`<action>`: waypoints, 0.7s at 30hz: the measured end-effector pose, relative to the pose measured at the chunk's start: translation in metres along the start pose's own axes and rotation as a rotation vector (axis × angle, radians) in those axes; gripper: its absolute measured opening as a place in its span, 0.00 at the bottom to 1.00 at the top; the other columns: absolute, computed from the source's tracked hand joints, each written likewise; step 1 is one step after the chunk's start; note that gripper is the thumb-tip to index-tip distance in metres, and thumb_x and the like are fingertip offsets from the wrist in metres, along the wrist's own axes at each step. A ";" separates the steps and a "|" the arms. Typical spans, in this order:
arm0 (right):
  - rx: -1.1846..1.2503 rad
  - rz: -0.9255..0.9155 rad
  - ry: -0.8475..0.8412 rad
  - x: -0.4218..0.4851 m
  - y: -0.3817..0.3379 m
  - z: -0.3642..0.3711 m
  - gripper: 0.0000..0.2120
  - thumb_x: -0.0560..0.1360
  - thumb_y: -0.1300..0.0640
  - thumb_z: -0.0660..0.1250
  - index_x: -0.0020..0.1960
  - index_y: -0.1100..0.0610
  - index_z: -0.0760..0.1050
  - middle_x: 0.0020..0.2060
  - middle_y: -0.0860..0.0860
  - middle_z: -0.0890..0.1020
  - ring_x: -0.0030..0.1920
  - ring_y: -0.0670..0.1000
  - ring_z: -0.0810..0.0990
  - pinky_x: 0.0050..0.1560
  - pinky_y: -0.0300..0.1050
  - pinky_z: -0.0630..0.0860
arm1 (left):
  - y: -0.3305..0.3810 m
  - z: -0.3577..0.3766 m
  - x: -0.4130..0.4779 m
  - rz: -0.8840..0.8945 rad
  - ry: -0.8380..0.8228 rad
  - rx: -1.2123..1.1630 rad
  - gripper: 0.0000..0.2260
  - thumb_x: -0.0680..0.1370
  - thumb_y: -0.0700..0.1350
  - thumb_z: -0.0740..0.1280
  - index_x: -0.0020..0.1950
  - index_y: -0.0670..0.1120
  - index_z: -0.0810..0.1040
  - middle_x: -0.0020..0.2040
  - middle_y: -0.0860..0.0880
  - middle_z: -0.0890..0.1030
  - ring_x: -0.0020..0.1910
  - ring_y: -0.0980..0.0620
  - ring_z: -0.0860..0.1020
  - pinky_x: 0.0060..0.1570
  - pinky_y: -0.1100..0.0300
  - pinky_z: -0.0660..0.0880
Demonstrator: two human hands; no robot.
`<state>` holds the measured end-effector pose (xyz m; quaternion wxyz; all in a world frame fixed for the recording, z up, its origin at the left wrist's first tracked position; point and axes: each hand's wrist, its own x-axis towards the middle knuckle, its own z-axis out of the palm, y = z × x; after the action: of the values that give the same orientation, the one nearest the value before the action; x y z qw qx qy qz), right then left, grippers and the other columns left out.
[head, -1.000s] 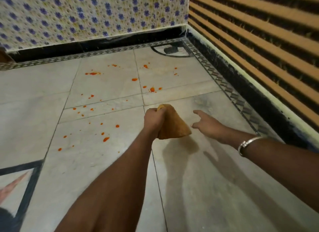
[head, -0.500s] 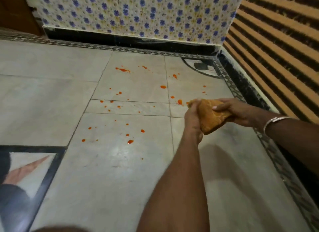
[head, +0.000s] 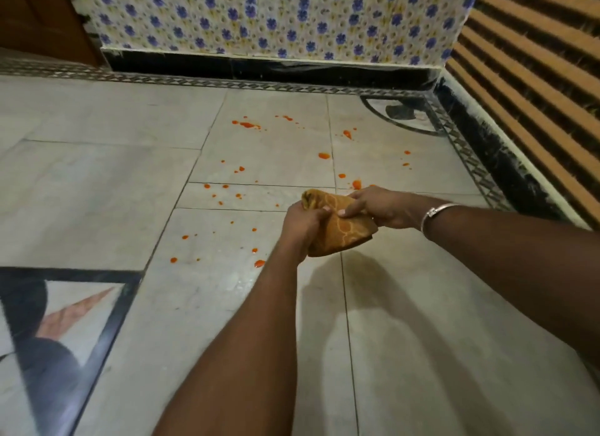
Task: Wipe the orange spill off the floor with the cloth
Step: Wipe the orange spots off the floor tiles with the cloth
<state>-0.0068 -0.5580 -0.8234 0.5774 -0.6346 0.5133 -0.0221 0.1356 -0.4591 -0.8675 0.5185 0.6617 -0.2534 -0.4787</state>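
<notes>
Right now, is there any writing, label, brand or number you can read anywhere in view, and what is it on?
None: no readable text in this view.
Cloth, held in both hands (left, right): a woven pattern only, no label showing.
Bracelet: a small clasp, too small to tell if marked.
Wall covering: blue flowers, no words.
Floor: orange spots, no signs.

Cloth point(head: 337, 228): 1, bunched. Hands: 2, left point(head: 303, 226) and right point(head: 380, 207), both gripping it. Bangle point(head: 436, 213): 1, on right wrist. Orange drops point(head: 324, 156): roughly thirty on the floor point(head: 97, 192); smallest specks too faint to count surely.
</notes>
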 end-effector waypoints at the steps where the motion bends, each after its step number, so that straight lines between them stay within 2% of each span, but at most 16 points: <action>1: -0.020 0.007 -0.025 0.004 -0.006 -0.002 0.19 0.74 0.60 0.75 0.63 0.59 0.77 0.59 0.57 0.83 0.57 0.56 0.82 0.55 0.52 0.80 | 0.001 -0.008 0.001 0.012 0.017 0.035 0.08 0.80 0.44 0.73 0.58 0.48 0.79 0.53 0.47 0.83 0.56 0.43 0.82 0.59 0.47 0.81; 4: -0.012 0.007 -0.068 0.017 -0.018 -0.003 0.27 0.71 0.62 0.78 0.66 0.52 0.71 0.59 0.53 0.78 0.57 0.55 0.79 0.50 0.50 0.82 | 0.004 -0.033 0.008 0.095 0.126 0.161 0.17 0.77 0.47 0.77 0.64 0.44 0.81 0.56 0.46 0.85 0.55 0.45 0.83 0.57 0.47 0.82; 7: 0.020 -0.009 -0.108 0.037 -0.012 0.009 0.29 0.70 0.63 0.79 0.66 0.52 0.70 0.59 0.55 0.78 0.55 0.56 0.81 0.43 0.48 0.84 | 0.001 -0.049 0.021 0.146 0.177 0.282 0.16 0.76 0.47 0.77 0.62 0.46 0.81 0.53 0.48 0.84 0.53 0.45 0.83 0.55 0.48 0.82; 9: 0.072 -0.031 -0.083 0.054 0.002 0.022 0.29 0.69 0.64 0.79 0.64 0.52 0.69 0.59 0.57 0.78 0.55 0.58 0.81 0.45 0.50 0.84 | -0.003 -0.053 0.030 0.154 0.189 0.346 0.16 0.77 0.47 0.76 0.63 0.45 0.81 0.55 0.46 0.85 0.55 0.44 0.83 0.58 0.44 0.82; 12: 0.160 -0.054 -0.009 0.081 0.031 0.040 0.30 0.68 0.63 0.81 0.63 0.53 0.69 0.57 0.59 0.80 0.56 0.60 0.82 0.53 0.59 0.84 | -0.018 -0.052 0.056 0.119 0.182 0.443 0.18 0.77 0.47 0.76 0.65 0.43 0.80 0.58 0.43 0.84 0.57 0.42 0.82 0.60 0.42 0.80; 14: 0.169 -0.086 0.050 0.096 0.053 0.047 0.27 0.69 0.58 0.81 0.62 0.53 0.70 0.51 0.57 0.82 0.50 0.56 0.83 0.49 0.54 0.83 | -0.034 -0.049 0.075 0.071 0.194 0.514 0.21 0.78 0.48 0.75 0.69 0.44 0.78 0.61 0.42 0.83 0.59 0.41 0.81 0.61 0.44 0.79; 16: 0.030 -0.191 0.198 0.100 0.071 0.052 0.19 0.74 0.52 0.76 0.61 0.52 0.73 0.50 0.54 0.80 0.49 0.53 0.81 0.47 0.49 0.79 | -0.050 -0.050 0.083 0.084 0.290 0.646 0.22 0.80 0.49 0.71 0.72 0.43 0.75 0.64 0.40 0.82 0.61 0.39 0.80 0.61 0.48 0.78; 18: -0.317 -0.303 0.377 0.105 0.100 0.050 0.18 0.80 0.49 0.67 0.68 0.51 0.72 0.62 0.54 0.76 0.63 0.55 0.75 0.60 0.50 0.75 | -0.066 -0.040 0.089 0.196 0.384 0.872 0.22 0.82 0.47 0.66 0.76 0.43 0.72 0.68 0.39 0.79 0.67 0.38 0.77 0.65 0.47 0.73; 20: -0.686 -0.366 0.393 0.107 0.126 0.054 0.25 0.84 0.47 0.58 0.79 0.52 0.61 0.78 0.56 0.62 0.79 0.57 0.59 0.77 0.55 0.59 | -0.081 -0.031 0.091 0.337 0.325 1.076 0.24 0.84 0.49 0.62 0.80 0.45 0.67 0.76 0.41 0.72 0.76 0.40 0.68 0.73 0.44 0.64; 21: -0.809 -0.379 0.385 0.110 0.138 0.057 0.28 0.85 0.45 0.53 0.82 0.52 0.54 0.82 0.56 0.54 0.82 0.55 0.50 0.80 0.56 0.51 | -0.090 -0.024 0.093 0.385 0.245 1.173 0.25 0.85 0.52 0.59 0.82 0.47 0.62 0.81 0.42 0.65 0.81 0.42 0.60 0.77 0.42 0.57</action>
<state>-0.0060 -0.5653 -1.0082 0.1648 -0.8748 0.4535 -0.0428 0.1816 -0.4960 -0.9852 0.1716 0.8285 -0.5272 -0.0787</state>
